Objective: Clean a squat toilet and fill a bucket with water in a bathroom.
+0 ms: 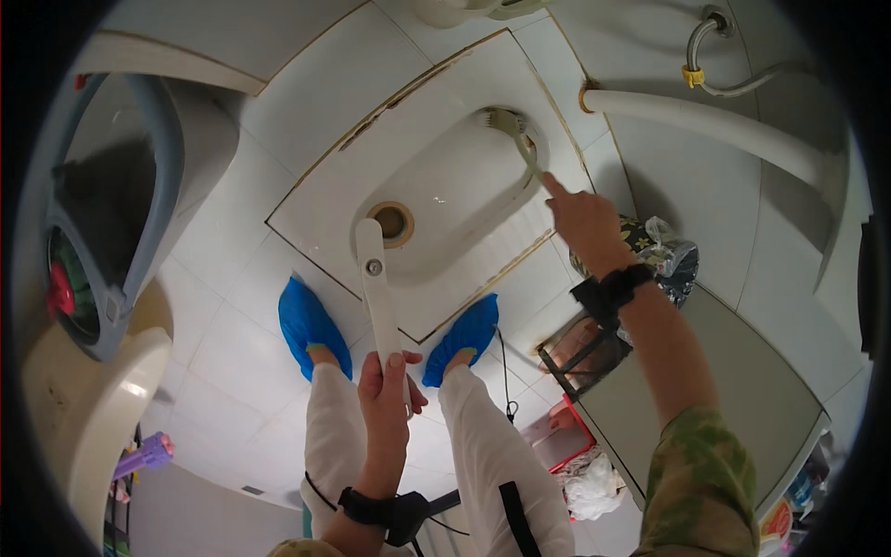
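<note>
A white ceramic squat toilet (313,216) is set in the tiled floor before me, with a round drain opening (392,224) at its near left end. My right hand (588,226) grips a pale green scrubbing brush (532,160), its index finger stretched along the handle. The brush head lies against the far right end of the bowl. My left hand (390,390) is closed around a long white plastic tool (379,299) with a round metal-looking fitting. That tool's rounded far end hangs over the toilet's near side, beside the drain; whether it touches is unclear.
My feet wear blue shoe covers (313,327) by the toilet's near edge. At left are a grey plastic container (202,132) and a cream basin (118,397). A white pipe (703,125), a lined bin (679,275) and a grey-topped cabinet (710,390) stand at right.
</note>
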Motion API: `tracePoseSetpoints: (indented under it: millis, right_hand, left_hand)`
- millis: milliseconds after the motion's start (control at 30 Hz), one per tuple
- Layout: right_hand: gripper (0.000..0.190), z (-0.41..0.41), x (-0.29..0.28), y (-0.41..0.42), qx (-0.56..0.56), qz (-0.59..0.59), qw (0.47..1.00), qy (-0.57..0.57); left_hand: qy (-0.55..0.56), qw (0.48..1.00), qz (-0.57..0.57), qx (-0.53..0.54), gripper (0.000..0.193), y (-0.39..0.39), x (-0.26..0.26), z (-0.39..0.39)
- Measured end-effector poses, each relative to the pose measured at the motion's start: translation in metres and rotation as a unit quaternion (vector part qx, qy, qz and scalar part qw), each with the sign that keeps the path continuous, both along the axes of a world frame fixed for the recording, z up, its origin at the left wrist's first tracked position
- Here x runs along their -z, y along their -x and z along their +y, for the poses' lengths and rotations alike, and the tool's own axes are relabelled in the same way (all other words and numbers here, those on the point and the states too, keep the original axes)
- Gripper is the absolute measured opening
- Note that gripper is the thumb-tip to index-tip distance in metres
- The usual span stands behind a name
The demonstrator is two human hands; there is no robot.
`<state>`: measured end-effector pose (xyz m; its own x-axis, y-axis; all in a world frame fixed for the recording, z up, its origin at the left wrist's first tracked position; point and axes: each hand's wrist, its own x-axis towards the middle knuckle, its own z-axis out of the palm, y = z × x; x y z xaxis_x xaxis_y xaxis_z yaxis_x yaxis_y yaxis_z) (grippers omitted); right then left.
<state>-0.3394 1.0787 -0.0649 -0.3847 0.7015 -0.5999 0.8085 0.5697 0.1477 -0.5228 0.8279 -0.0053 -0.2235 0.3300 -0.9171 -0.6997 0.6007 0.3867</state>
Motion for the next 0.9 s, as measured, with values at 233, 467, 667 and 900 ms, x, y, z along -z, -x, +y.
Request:
tracePoseSetpoints:
  millis: [233,467,667,900]
  right_hand:
    - [0.044,-0.097,0.022,-0.039,0.220,-0.025,0.970,0.102]
    - [0.047,-0.125,0.052,0.035,0.687,0.364,0.609,0.157]
    - [0.048,-0.185,0.055,0.032,0.741,0.394,0.513,0.179]
    - [0.049,-0.143,0.059,0.036,0.740,0.403,0.490,0.224]
  left_hand:
    - [-0.061,0.996,0.017,-0.062,0.024,-0.008,-0.002,-0.006]
    - [-0.066,0.994,-0.022,-0.090,0.024,-0.033,-0.003,-0.037]
    - [-0.057,0.996,-0.036,-0.059,0.024,-0.032,0.001,-0.042]
    - [-0.014,0.999,0.002,-0.047,0.022,-0.013,0.012,-0.055]
